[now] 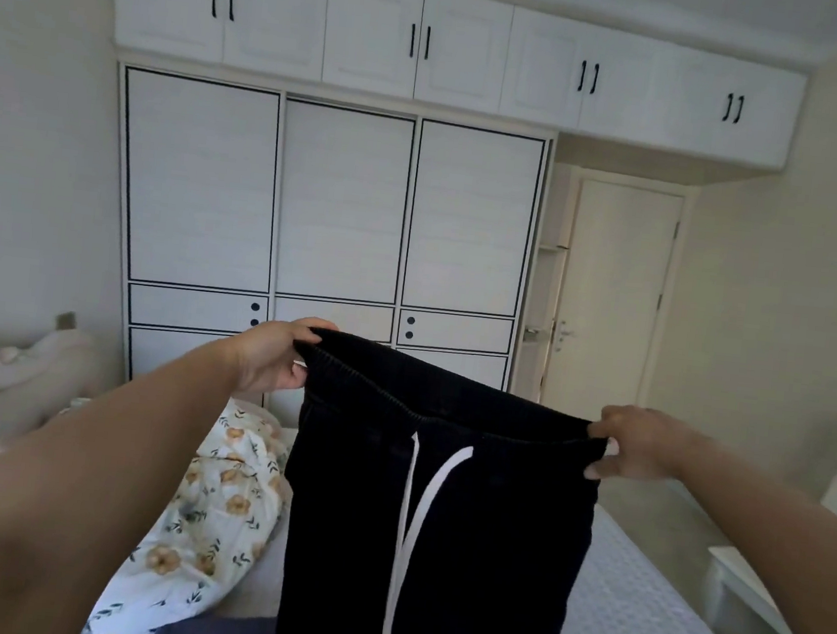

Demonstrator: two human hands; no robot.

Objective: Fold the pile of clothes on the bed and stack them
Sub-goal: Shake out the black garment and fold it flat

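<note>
No legible text, label, brand, number or sign observed anywhere in the head view. Surfaces checked: black trousers point(438, 499) and their white drawstring point(408, 522), floral quilt point(216, 502), wardrobe doors point(330, 204), room door point(615, 296); all unmarked, so far as can be told.

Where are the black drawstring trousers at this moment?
Centre of the head view: black trousers hang by the waistband between left hand and right hand, above the bed.
</note>
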